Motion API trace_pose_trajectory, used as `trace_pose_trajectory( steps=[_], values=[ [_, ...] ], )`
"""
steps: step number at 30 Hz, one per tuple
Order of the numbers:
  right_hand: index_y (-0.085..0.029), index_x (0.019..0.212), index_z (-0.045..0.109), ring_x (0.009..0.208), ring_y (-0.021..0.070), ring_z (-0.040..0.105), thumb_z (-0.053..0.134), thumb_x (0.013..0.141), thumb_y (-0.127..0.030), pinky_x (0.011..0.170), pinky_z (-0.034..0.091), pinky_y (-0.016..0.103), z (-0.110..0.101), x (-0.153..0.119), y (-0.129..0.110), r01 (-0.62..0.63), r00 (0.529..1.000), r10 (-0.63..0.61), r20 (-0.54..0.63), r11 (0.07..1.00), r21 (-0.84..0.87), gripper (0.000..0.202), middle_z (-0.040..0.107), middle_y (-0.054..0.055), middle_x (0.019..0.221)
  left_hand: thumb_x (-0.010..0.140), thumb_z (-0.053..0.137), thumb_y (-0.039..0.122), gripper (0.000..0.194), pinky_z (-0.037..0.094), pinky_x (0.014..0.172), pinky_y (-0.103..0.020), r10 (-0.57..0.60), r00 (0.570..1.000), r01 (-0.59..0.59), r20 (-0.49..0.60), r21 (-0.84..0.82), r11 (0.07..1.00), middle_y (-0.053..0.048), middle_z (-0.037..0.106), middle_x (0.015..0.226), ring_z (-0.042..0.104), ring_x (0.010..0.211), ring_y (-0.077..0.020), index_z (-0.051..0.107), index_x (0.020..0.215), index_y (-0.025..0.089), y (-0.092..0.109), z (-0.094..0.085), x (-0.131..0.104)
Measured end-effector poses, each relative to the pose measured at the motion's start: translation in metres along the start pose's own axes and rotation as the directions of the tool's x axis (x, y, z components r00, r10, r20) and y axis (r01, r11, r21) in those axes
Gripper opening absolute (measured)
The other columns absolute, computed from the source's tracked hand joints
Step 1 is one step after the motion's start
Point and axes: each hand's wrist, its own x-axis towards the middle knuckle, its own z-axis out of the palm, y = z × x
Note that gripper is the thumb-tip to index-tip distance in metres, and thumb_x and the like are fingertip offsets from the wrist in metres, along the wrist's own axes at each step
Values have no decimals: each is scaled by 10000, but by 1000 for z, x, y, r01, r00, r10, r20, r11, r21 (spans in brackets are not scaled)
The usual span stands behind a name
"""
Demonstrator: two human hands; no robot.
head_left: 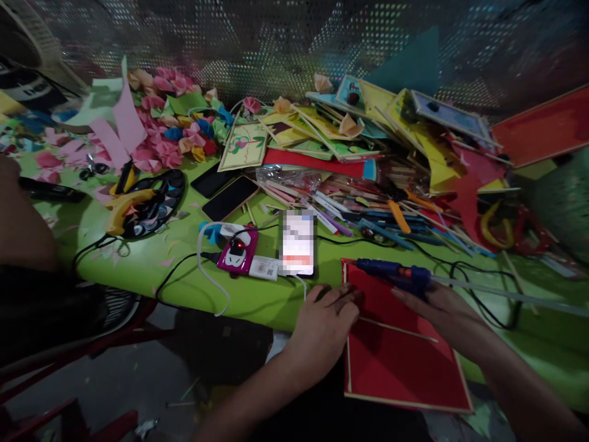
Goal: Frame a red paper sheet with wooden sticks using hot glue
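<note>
A red board (405,374) with thin pale sticks along its edges lies at the near edge of the green table. Across its middle runs another thin stick (400,330), its left end near my left hand. My left hand (329,313) rests on the board's upper left part, its fingers bent together; what they pinch, if anything, is hidden. In my right hand (427,307) is a blue glue gun (396,274), its nozzle pointing left over the board's top edge. A long clear glue stick (497,294) sticks out from the gun's back.
A lit phone (298,245) and a purple power strip (238,250) with cables lie left of the board. Behind are pens, sticks, coloured cards (243,144) and paper flowers (161,147). A yellow glue gun (124,212) and another person's arm (23,215) are at left.
</note>
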Motion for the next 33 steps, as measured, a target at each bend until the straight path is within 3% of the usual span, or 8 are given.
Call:
trace_pose_trajectory(
  steps=[6, 14, 21, 29, 33],
  values=[
    [-250, 1101, 802, 977, 390, 737, 571, 872, -734, 843, 559, 464, 2, 1, 6, -12, 1000, 12, 17, 1000, -22, 584, 823, 86, 980, 1095, 425, 166, 254, 394, 1184, -442, -8, 1000, 8, -1, -24, 1000, -25, 640, 1494, 474, 1485, -156, 616, 1254, 216, 0, 2, 0],
    [-247, 1001, 806, 863, 369, 745, 557, 889, -719, 730, 554, 425, 1, -1, 5, -17, 1000, 17, 0, 998, -58, 546, 815, 77, 865, 1093, 424, 150, 246, 394, 1177, -443, 1, 1000, -1, -12, -30, 1000, -31, 658, 1471, 503, 1464, -166, 613, 1237, 212, 1, -1, 0],
    [-223, 1126, 797, 946, 347, 752, 543, 934, -657, 768, 564, 385, 4, -2, 2, 13, 1000, -12, 9, 998, -63, 538, 828, 78, 980, 1081, 457, 152, 249, 422, 1154, -444, 2, 1000, -2, 6, -4, 1000, -55, 660, 1466, 513, 1457, -178, 608, 1272, 204, 0, 0, 1],
    [-220, 871, 790, 761, 313, 734, 545, 906, -695, 652, 530, 354, -2, -3, -2, 6, 1000, -8, -19, 994, -107, 536, 794, 76, 787, 1090, 448, 168, 224, 402, 1164, -436, 7, 1000, -7, -6, 8, 1000, -40, 658, 1470, 499, 1466, -164, 628, 1216, 211, -1, 1, -1],
    [-213, 821, 775, 714, 294, 712, 566, 887, -712, 627, 523, 351, -5, -7, 0, -4, 999, 2, -40, 998, -66, 545, 770, 66, 739, 1097, 422, 166, 275, 398, 1160, -431, 22, 1000, -22, -9, 26, 999, -47, 643, 1489, 490, 1471, -162, 597, 1307, 197, -2, 2, -1]
  ],
)
